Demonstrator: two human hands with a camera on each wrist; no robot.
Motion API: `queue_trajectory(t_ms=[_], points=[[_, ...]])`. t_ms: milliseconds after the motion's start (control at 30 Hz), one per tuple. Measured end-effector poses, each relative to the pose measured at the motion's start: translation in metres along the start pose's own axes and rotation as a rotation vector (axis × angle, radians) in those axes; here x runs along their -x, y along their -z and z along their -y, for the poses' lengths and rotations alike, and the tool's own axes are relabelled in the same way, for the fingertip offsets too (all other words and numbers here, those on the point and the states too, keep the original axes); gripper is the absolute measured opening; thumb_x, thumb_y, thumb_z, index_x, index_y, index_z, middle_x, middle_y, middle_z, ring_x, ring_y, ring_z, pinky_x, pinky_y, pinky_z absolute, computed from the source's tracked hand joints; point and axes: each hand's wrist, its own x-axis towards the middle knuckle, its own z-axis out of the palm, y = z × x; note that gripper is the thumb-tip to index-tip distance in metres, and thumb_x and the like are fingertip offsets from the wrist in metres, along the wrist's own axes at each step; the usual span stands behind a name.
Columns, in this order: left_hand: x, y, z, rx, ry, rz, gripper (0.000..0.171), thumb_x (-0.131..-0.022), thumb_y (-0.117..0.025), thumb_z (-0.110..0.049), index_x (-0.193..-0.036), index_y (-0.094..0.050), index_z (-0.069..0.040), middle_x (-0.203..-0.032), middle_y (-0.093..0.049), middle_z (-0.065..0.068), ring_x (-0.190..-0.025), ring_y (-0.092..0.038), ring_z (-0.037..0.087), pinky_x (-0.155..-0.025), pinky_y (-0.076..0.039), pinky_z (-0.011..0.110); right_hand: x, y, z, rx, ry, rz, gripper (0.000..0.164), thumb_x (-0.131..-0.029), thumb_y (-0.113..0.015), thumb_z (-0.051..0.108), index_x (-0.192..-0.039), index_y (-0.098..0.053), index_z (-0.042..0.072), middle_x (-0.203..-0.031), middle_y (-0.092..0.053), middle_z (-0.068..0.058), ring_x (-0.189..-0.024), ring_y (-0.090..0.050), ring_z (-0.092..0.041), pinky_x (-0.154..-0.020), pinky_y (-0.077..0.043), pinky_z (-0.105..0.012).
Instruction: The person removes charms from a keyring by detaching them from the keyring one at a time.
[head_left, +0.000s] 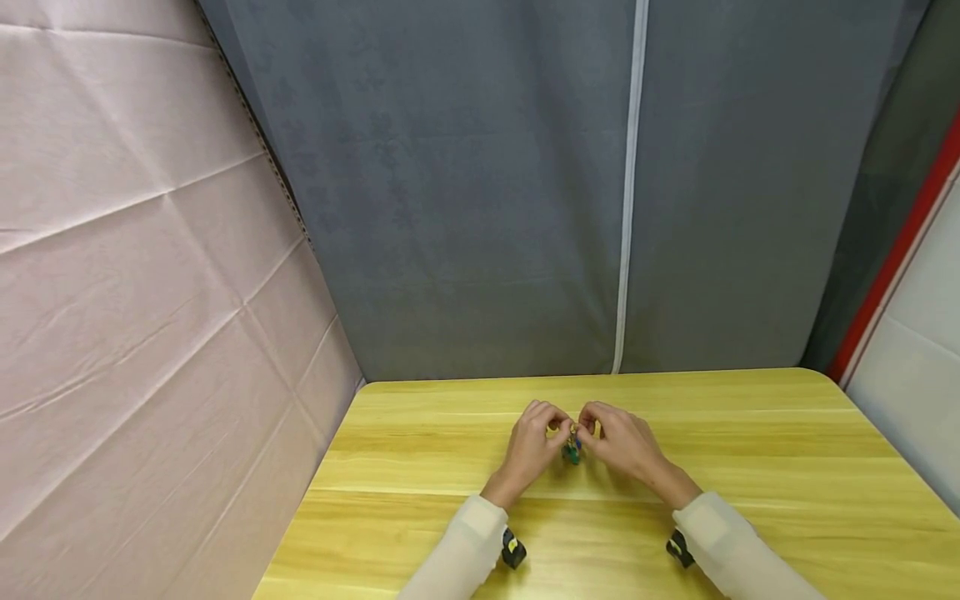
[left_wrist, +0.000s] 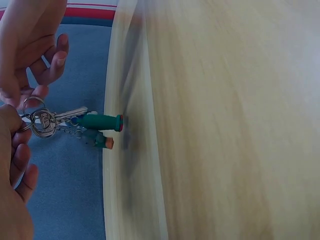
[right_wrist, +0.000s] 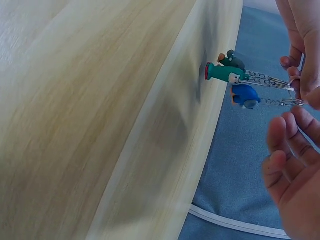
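Over the table, a bunch of key rings point(left_wrist: 34, 104) hangs between my two hands, with a silver key point(left_wrist: 70, 115) on it. My left hand point(head_left: 532, 446) pinches the rings between thumb and forefinger. Opposite it, my right hand point(head_left: 624, 443) pinches a ring at the same bunch, its other fingers loosely bent. Short chains carry a green figure charm point(right_wrist: 221, 73) with a red base, a blue figure charm point(right_wrist: 245, 95) with a grey head, and a dark green charm point(right_wrist: 232, 60) with an orange-brown end. Fingers partly hide the rings.
The wood-grain table point(head_left: 420, 467) has rounded far corners. A grey curtain point(head_left: 480, 208) with a white vertical strip point(head_left: 628, 192) hangs behind it. Pale cloth point(head_left: 150, 292) stands at the left, a white panel with a red edge point(head_left: 892, 258) at the right.
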Motion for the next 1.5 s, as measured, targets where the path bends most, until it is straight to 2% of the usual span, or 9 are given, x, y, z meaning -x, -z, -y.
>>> queue_trajectory(t_ms=[267, 600, 733, 1000, 1233, 1500], points=[[-0.0001, 0.0002, -0.0011, 0.007, -0.001, 0.000, 0.006, -0.099, -0.075, -0.009, -0.093, -0.075, -0.012, -0.090, -0.071, -0.002, -0.086, -0.062, 0.011, -0.074, -0.051, 0.013, -0.0007, -0.0011, -0.0001, -0.009, -0.002, 0.012, 0.017, -0.095, -0.079, 0.018, -0.088, -0.065, 0.024, -0.079, -0.057, 0.014, -0.061, -0.043, 0.000, -0.053, -0.038, -0.022], [0.0013, 0.0004, 0.0022, -0.001, 0.008, -0.006, 0.006, -0.099, -0.074, -0.010, -0.094, -0.075, -0.013, -0.090, -0.071, -0.002, -0.086, -0.062, 0.010, -0.075, -0.052, 0.012, 0.0018, -0.0027, -0.0018, -0.012, 0.078, -0.040, 0.021, -0.093, -0.079, 0.014, -0.085, -0.063, 0.025, -0.076, -0.056, 0.014, -0.060, -0.041, 0.002, -0.052, -0.035, -0.020], [0.0008, 0.0019, 0.0051, 0.002, 0.033, -0.027, 0.006, -0.098, -0.075, -0.009, -0.093, -0.076, -0.013, -0.090, -0.071, -0.001, -0.085, -0.062, 0.010, -0.073, -0.052, 0.013, 0.0014, -0.0024, -0.0020, -0.017, 0.077, -0.032, 0.020, -0.092, -0.080, 0.015, -0.086, -0.065, 0.026, -0.077, -0.056, 0.016, -0.062, -0.043, 0.003, -0.054, -0.036, -0.020], [-0.0001, 0.0037, 0.0075, 0.009, 0.010, -0.038, 0.005, -0.099, -0.075, -0.010, -0.094, -0.076, -0.013, -0.090, -0.071, -0.001, -0.085, -0.062, 0.010, -0.073, -0.053, 0.015, 0.0013, -0.0014, -0.0037, -0.013, 0.083, -0.061, 0.020, -0.091, -0.081, 0.014, -0.085, -0.065, 0.025, -0.076, -0.058, 0.013, -0.060, -0.042, 0.003, -0.052, -0.036, -0.020], [0.0011, 0.0035, 0.0074, 0.020, 0.043, -0.013, 0.006, -0.100, -0.074, -0.012, -0.095, -0.077, -0.012, -0.090, -0.071, -0.001, -0.085, -0.062, 0.010, -0.073, -0.051, 0.014, 0.0000, 0.0006, -0.0043, -0.014, 0.054, -0.045, 0.015, -0.091, -0.078, 0.014, -0.087, -0.067, 0.023, -0.076, -0.059, 0.014, -0.060, -0.043, 0.002, -0.052, -0.037, -0.020], [0.0008, 0.0053, 0.0063, 0.030, 0.051, -0.012, 0.006, -0.101, -0.074, -0.013, -0.096, -0.077, -0.012, -0.089, -0.071, -0.001, -0.085, -0.061, 0.011, -0.074, -0.051, 0.015, -0.0018, 0.0067, -0.0074, -0.018, 0.078, -0.087, 0.016, -0.090, -0.078, 0.011, -0.086, -0.066, 0.022, -0.076, -0.060, 0.012, -0.058, -0.040, 0.004, -0.051, -0.036, -0.020]])
